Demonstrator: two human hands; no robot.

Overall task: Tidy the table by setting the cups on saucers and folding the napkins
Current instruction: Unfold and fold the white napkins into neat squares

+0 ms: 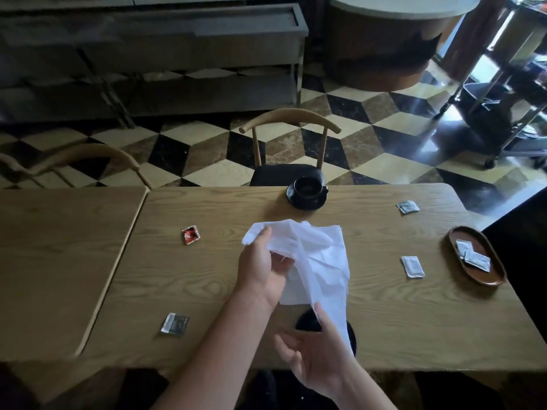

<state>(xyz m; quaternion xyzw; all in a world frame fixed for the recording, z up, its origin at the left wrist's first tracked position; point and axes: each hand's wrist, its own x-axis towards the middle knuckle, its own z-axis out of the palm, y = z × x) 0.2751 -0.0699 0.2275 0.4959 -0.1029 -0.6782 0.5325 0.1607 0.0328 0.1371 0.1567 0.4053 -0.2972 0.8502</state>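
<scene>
Over the middle of the table [384, 321], near its front edge, two hands hold up a white napkin [313, 255]. The left hand [260, 267] pinches the top of the napkin between thumb and fingers. The right hand [313, 350] holds the bottom end between thumb and fingers, with the other fingers spread loose. The napkin is crumpled and not flat yet, so the folding step looks like it is only starting. Next, I think, the hands must pull the corners apart, lay the napkin flat, and fold it over. At the back edge, a black cup [309, 187] already sits on a black saucer [306, 201]. Something dark and round [307, 321] shows under the napkin by the front edge; I cannot tell what it is. Small packets lie about: a red packet [191, 234] toward the left, a white packet [412, 266] toward the right, and a brown tray [485, 278] by the right edge. The bare wood between them gives good room for folding.
</scene>
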